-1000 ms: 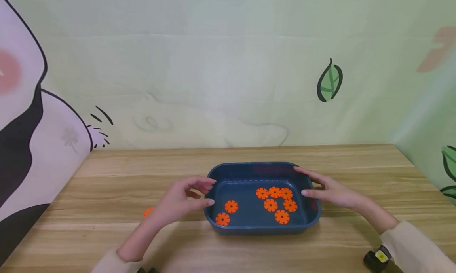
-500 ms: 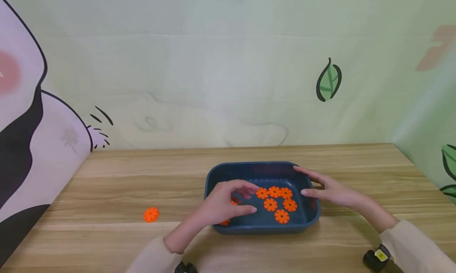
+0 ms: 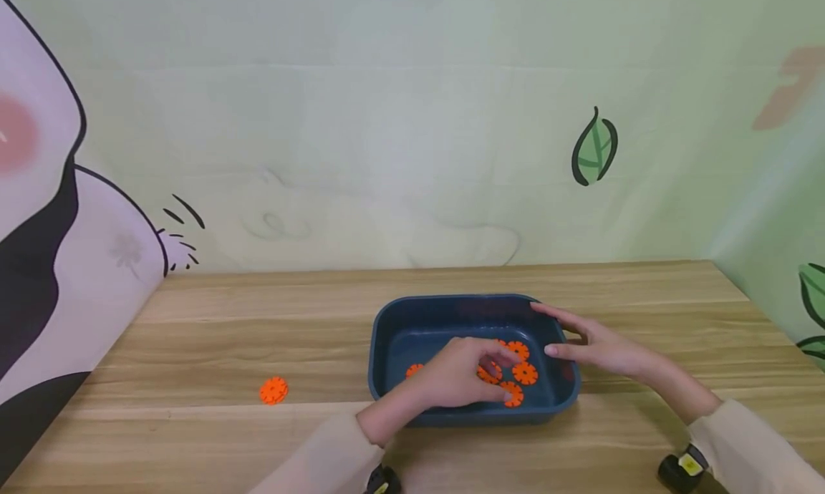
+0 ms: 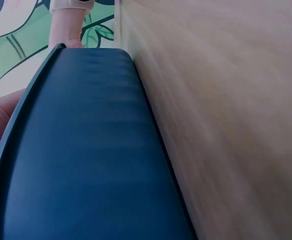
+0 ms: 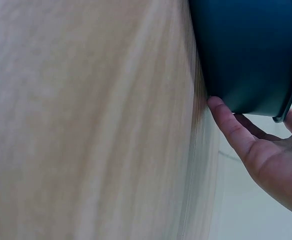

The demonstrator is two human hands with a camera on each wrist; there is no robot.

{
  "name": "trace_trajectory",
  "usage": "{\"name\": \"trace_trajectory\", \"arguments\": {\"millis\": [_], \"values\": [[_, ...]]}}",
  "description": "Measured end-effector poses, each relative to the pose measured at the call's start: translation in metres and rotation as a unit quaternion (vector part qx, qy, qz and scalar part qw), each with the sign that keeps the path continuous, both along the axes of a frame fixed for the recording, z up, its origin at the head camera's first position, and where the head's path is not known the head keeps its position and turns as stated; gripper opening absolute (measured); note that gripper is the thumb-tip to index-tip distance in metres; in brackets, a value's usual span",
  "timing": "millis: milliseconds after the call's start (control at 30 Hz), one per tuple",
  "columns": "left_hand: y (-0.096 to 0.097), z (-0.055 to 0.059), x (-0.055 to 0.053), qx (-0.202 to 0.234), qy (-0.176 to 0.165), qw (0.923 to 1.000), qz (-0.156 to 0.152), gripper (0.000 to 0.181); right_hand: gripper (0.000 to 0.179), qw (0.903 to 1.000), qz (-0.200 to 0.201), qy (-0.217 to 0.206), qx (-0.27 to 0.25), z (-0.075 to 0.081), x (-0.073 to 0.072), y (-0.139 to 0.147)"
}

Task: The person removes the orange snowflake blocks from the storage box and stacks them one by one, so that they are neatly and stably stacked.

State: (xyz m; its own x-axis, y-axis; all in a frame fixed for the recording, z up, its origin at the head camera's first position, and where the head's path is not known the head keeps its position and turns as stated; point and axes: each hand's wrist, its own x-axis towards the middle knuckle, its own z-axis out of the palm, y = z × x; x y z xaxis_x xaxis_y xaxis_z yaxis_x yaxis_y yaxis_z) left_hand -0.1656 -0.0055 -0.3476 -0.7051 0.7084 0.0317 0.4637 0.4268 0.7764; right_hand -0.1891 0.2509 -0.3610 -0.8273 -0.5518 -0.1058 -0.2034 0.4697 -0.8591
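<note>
A dark blue rectangular tub [image 3: 473,417] stands on the table with several orange notched discs [image 3: 525,373] lying flat on its floor. My left hand [image 3: 460,374] is inside the tub, thumb and fingers apart and curved over the discs at the right side, hiding some of them. The thumb tip overlaps the lowest disc in the head view. My right hand [image 3: 589,342] grips the tub's right end, thumb over the rim and fingers outside; in the right wrist view a fingertip [image 5: 217,102] is at the tub's lower edge. Only the tub's outer wall [image 4: 86,150] shows large in the left wrist view.
More orange discs [image 3: 273,390], overlapping in a small pile, lie on the wooden table [image 3: 193,336] left of the tub. A cloth backdrop [image 3: 387,157] with cartoon drawings hangs behind the table's back edge.
My left hand has moved right, from the tub's left rim across to the discs at its right side, uncovering the pile on the table. The right hand has stayed at the tub's end.
</note>
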Motion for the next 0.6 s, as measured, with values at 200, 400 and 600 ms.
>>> {"name": "trace_trajectory", "arguments": {"millis": [200, 400, 600], "values": [[0.012, 0.002, -0.004, -0.077, 0.015, 0.9965, -0.029, 0.040, 0.064, 1.0000, 0.003, -0.002, 0.000, 0.001, 0.001, 0.000], [0.020, 0.000, -0.008, -0.132, -0.002, 0.9907, -0.034, 0.042, 0.064, 1.0000, 0.001, 0.002, 0.008, 0.002, 0.001, -0.001], [0.027, 0.001, -0.007, -0.187, 0.037, 0.9805, -0.049, 0.039, 0.063, 1.0000, 0.002, 0.005, 0.005, 0.001, 0.001, 0.000]]}}
